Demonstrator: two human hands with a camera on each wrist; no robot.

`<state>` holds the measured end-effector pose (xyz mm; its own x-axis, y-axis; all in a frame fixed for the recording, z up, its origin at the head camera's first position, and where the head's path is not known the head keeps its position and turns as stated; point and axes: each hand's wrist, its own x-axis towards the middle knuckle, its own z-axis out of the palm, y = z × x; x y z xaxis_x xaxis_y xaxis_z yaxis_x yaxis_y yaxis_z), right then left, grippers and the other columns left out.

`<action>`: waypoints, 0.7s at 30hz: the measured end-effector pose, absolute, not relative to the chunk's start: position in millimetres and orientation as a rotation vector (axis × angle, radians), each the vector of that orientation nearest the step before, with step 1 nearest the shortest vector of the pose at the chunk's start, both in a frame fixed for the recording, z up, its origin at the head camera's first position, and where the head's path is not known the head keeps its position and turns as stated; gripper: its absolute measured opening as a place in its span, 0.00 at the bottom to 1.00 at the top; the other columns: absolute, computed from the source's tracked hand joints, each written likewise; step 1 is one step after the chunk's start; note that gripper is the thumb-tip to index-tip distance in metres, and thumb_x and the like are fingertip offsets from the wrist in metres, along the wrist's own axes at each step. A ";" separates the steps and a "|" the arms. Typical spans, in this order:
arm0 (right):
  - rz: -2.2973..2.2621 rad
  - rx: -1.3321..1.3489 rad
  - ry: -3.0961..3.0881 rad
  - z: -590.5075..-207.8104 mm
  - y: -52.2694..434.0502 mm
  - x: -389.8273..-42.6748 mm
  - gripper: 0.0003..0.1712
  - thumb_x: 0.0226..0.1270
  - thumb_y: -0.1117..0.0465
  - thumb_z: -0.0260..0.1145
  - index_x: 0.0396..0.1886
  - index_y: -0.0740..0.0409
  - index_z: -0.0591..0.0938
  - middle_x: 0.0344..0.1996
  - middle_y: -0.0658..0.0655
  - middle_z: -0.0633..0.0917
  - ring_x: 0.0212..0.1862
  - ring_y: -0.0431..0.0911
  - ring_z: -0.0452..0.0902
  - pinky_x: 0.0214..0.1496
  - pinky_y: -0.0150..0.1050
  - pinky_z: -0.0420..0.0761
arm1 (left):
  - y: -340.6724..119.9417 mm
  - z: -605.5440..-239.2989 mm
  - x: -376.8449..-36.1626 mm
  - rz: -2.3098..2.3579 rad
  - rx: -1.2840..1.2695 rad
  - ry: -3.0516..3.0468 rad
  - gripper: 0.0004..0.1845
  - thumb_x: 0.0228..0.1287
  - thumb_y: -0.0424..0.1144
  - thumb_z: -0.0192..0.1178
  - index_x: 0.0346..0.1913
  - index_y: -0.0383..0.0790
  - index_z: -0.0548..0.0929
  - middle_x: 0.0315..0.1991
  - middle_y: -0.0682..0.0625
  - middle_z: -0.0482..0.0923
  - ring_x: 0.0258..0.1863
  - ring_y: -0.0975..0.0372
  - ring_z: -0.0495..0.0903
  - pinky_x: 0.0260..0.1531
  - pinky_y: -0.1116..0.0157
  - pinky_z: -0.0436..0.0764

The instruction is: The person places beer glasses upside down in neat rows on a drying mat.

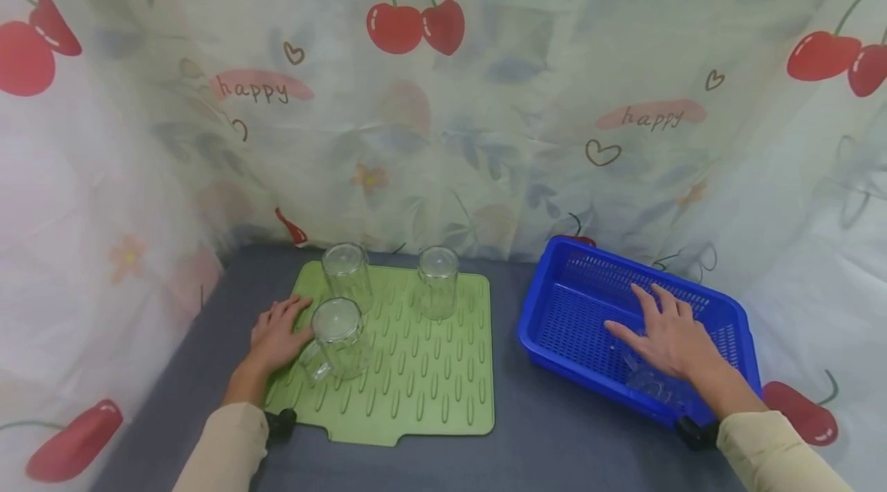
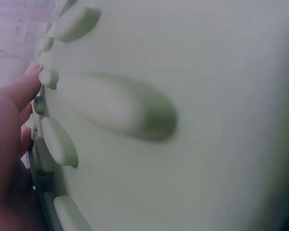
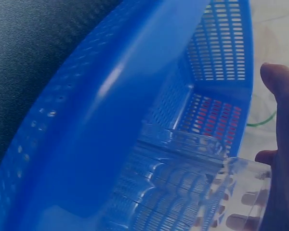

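Note:
Three clear glass mugs stand upside down on a green ridged mat: a front mug (image 1: 339, 342) with its handle toward the lower left, a back-left mug (image 1: 349, 276), and a right mug (image 1: 438, 284). My left hand (image 1: 279, 334) rests at the mat's left edge beside the front mug, fingers loosely extended and holding nothing. Above the blue basket (image 1: 582, 380) my right hand (image 1: 668, 334) is spread. Under it, a clear glass mug (image 3: 173, 183) lies inside the basket, partly hidden by the hand and wrist in the head view.
The green mat (image 1: 416, 399) lies on a dark grey table (image 1: 450, 461), left of the perforated basket. A curtain (image 1: 443, 130) printed with cherries encloses the back and sides, close behind the basket and the mat.

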<state>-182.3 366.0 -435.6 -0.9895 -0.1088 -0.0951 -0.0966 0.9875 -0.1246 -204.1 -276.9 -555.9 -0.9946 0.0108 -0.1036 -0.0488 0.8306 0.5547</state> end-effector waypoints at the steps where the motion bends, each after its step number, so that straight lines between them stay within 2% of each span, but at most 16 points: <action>1: -0.178 -0.158 3.028 -436.9 365.8 -182.0 0.59 0.70 0.22 0.48 0.81 0.63 0.53 0.74 0.81 0.55 0.66 0.86 0.55 0.55 0.81 0.68 | -276.8 -555.5 -204.0 0.887 -0.032 2.909 0.36 0.76 0.59 0.53 0.80 0.47 0.61 0.82 0.39 0.48 0.79 0.32 0.41 0.69 0.26 0.46; 14: -0.148 -0.124 2.960 -435.9 371.9 -174.9 0.61 0.68 0.21 0.49 0.79 0.66 0.57 0.72 0.81 0.56 0.63 0.86 0.59 0.50 0.80 0.71 | -273.8 -558.7 -206.3 0.884 -0.023 2.926 0.36 0.76 0.58 0.53 0.80 0.48 0.61 0.82 0.40 0.48 0.79 0.32 0.42 0.69 0.27 0.46; 18: -0.098 -0.112 2.897 -428.9 376.0 -170.8 0.63 0.65 0.21 0.54 0.78 0.68 0.56 0.70 0.84 0.56 0.60 0.86 0.63 0.48 0.79 0.73 | -272.8 -556.5 -206.4 0.883 -0.018 2.929 0.35 0.76 0.56 0.53 0.80 0.48 0.61 0.82 0.40 0.48 0.79 0.32 0.42 0.69 0.27 0.47; 21: -0.094 -0.094 2.823 -421.8 378.4 -169.9 0.65 0.63 0.23 0.60 0.77 0.70 0.53 0.68 0.87 0.56 0.55 0.84 0.70 0.45 0.75 0.77 | -272.4 -554.7 -205.6 0.886 -0.026 2.925 0.34 0.76 0.53 0.53 0.80 0.48 0.61 0.82 0.40 0.48 0.79 0.33 0.42 0.69 0.27 0.47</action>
